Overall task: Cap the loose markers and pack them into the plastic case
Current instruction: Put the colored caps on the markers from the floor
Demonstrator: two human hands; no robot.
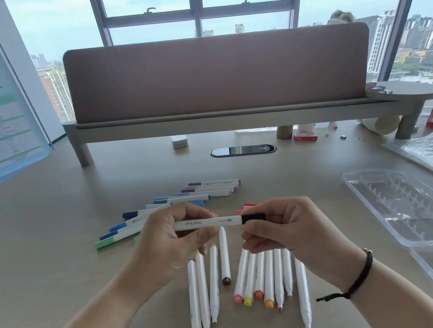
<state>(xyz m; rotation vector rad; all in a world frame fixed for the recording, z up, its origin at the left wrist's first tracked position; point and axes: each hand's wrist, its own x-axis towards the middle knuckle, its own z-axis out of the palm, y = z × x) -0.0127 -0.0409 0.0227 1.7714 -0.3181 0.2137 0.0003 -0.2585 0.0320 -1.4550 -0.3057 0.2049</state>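
**Black cap going onto a white marker**

Left hand (165,244) gripping the white marker (207,222) by its barrel, held level above the tabletop (57,272). Right hand (278,227) pinching the black cap (253,217) at the marker's right end, fingers curled around it. Cap looks seated or nearly so; whether fully home, impossible to tell.

To finish well: keep barrel and cap in one straight line, push squarely along the axis until it stops, no twisting sideways against the tip. Steady the barrel close to the capped end so it cannot flex.

Below the hands, uncapped markers (255,279) lying side by side in a row on the tabletop, tips toward the body, several touching. Beyond the hands, capped markers (187,199) in blues, greens and purples fanned out to the left. A few red and orange caps (249,205) peeking out just behind the right hand.

Plastic case (412,204) lying open at the right, well apart from the markers, its ridged slots holding nothing yet. Likely many cappings left before packing.
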